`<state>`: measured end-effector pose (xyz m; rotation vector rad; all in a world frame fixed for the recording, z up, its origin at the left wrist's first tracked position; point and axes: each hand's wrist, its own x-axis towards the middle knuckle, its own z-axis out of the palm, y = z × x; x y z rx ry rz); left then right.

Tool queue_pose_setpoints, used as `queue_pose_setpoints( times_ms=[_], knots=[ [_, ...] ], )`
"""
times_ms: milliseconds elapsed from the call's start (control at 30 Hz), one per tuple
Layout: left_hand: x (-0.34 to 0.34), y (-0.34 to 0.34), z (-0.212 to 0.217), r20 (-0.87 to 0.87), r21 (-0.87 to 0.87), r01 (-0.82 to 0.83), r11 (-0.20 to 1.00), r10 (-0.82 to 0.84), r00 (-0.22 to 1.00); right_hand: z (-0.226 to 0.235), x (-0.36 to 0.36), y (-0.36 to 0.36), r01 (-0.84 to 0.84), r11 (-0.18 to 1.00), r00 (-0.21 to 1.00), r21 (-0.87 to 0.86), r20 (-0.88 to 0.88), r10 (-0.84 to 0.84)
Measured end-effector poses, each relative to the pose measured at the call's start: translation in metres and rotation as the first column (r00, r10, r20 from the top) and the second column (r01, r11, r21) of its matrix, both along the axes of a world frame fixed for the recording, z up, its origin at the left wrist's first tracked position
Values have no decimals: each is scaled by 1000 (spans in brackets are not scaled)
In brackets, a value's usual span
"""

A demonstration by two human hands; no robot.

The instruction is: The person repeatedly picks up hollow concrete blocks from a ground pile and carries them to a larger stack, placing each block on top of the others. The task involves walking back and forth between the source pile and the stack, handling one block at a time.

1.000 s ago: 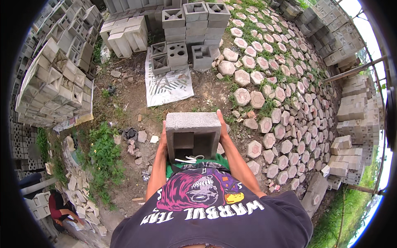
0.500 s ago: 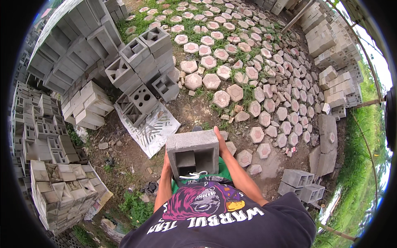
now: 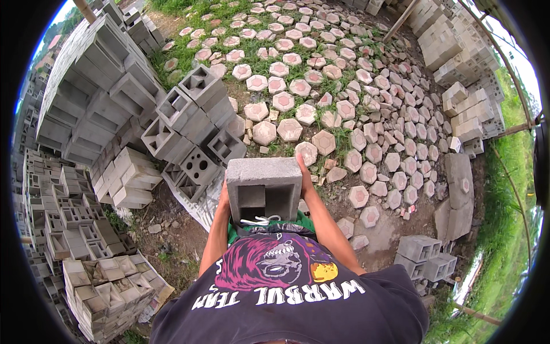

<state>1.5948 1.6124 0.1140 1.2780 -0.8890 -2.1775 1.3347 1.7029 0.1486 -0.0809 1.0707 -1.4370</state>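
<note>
Head view: left of two wide fisheye cameras, head-worn side by side, aimed steeply down and forward over the wearer's chest. Closest to lens: black short-sleeved fabric T-shirt [image 3: 286, 312], filling lower middle. Mid-range, near centre: grey rectangular hollow concrete block [image 3: 264, 169]. Farther, upper field: pinkish-white hexagonal pavers [image 3: 345, 109]. Straight edges bow toward margins.

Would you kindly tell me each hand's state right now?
Left hand: holding the gray block, left side.
Right hand: holding the same block, right side.

Block [image 3: 264, 171] btwn L grip [image 3: 224, 196], R grip [image 3: 306, 179]
</note>
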Motion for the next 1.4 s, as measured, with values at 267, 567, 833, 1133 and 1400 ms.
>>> queue_pose_setpoints(
  times_ms=[267, 567, 833, 1133, 1400],
  knots=[
    [-92, -100, 39, -35, -22, 157, 987, -158, 987, 7, -54, -61, 211, 976, 977, 58, -27, -209],
    [-208, -240, 98, 138, -63, 338, 939, -327, 935, 8, -142, -165, 371, 927, 928, -62, 59, -367],
    [-253, -320, 34, -46, -19, 388, 921, -389, 920, -19, -186, -226, 406, 914, 912, 20, 47, -406],
    [-321, -383, 22, -184, 14, 383, 924, -374, 909, -22, -257, -299, 292, 954, 949, 61, 104, -297],
    [-418, -457, 16, -155, -4, 336, 942, -333, 930, 8, -370, -399, 213, 977, 977, 15, -10, -213]
  ],
)
